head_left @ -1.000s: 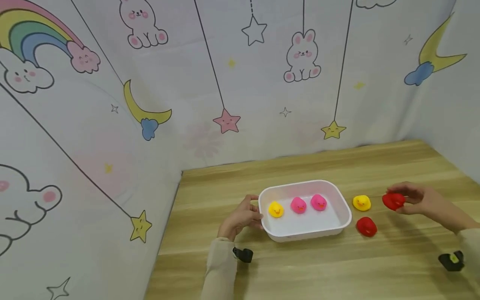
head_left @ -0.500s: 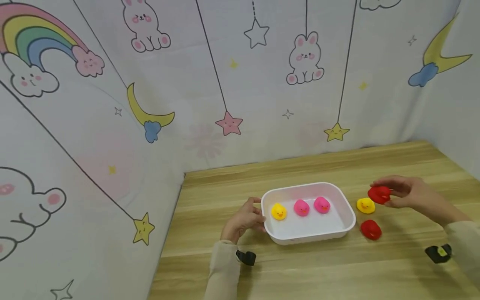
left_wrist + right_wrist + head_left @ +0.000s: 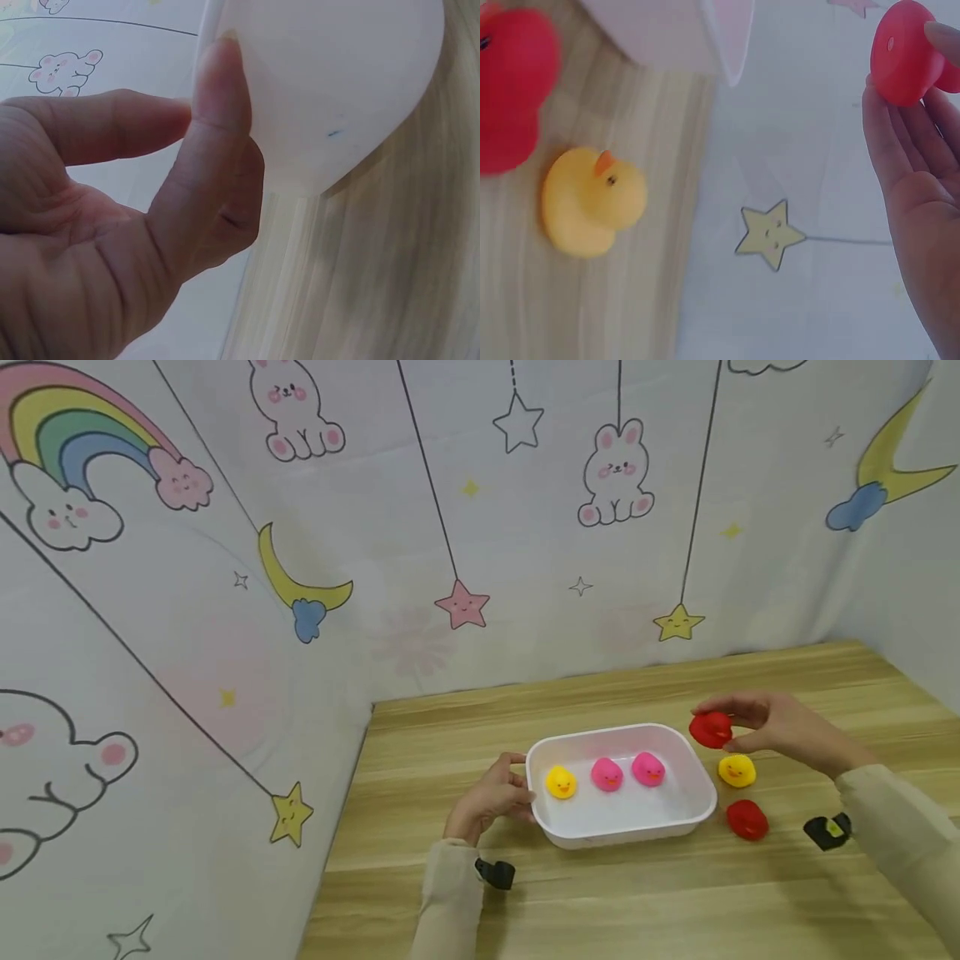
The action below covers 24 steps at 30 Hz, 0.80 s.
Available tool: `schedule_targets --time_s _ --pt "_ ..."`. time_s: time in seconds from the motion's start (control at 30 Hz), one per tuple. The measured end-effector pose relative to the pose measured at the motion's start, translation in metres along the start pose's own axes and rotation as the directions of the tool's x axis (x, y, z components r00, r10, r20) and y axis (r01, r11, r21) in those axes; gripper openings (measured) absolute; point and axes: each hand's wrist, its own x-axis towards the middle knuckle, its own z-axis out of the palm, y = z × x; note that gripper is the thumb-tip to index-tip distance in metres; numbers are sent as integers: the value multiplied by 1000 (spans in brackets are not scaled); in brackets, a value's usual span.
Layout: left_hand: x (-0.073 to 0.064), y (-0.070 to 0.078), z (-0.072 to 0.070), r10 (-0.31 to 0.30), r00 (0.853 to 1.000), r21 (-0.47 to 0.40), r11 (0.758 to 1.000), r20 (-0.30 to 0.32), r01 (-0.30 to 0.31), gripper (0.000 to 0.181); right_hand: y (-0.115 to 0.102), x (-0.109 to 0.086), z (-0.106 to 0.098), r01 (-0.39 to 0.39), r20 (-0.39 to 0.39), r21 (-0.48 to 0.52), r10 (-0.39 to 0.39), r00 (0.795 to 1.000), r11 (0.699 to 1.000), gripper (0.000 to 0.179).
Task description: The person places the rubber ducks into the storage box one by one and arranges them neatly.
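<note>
My right hand (image 3: 776,727) holds a red rubber duck (image 3: 711,730) between thumb and fingers, raised near the right end of a white plastic tub (image 3: 630,835). In the right wrist view the same red duck (image 3: 906,52) shows its rounded base at the fingertips. At the tub's left end, my left hand (image 3: 492,795) pinches the rim; the left wrist view shows the digits right at the tub's wall (image 3: 337,82). Inside the tub sit a yellow duck (image 3: 561,782) and two pink ducks, one in the middle (image 3: 607,774) and one to its right (image 3: 648,770).
Right of the tub, a yellow duck (image 3: 737,771) and a second red duck (image 3: 747,820) stand on the wooden table (image 3: 600,910). A cartoon-printed cloth (image 3: 525,643) rises behind and to the left of the table. Each wrist bears a black device.
My right hand has carried the red duck leftward and up, from the table's right side to near the tub's right end. The left hand stays at the rim.
</note>
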Motion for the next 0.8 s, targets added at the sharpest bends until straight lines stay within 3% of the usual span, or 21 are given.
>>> schedule_targets --time_s 0.13,0.43,0.63,0.8 --pt "0 1 -1 1 1000 -7 1000 2 0 67 -13 17 10 3 26 4 -3 1000 1000 54" --pt "-2 1 -2 0 1000 -1 1000 7 0 63 -28 49 44 84 110 105 -96 989 991 53" --pt "-2 2 -2 9 1000 -13 1000 2 -9 64 -37 72 66 138 173 134 -160 972 981 53" --pt "-2 2 -1 3 1000 -6 1000 -10 -4 63 -39 87 87 163 258 177 -206 944 971 51"
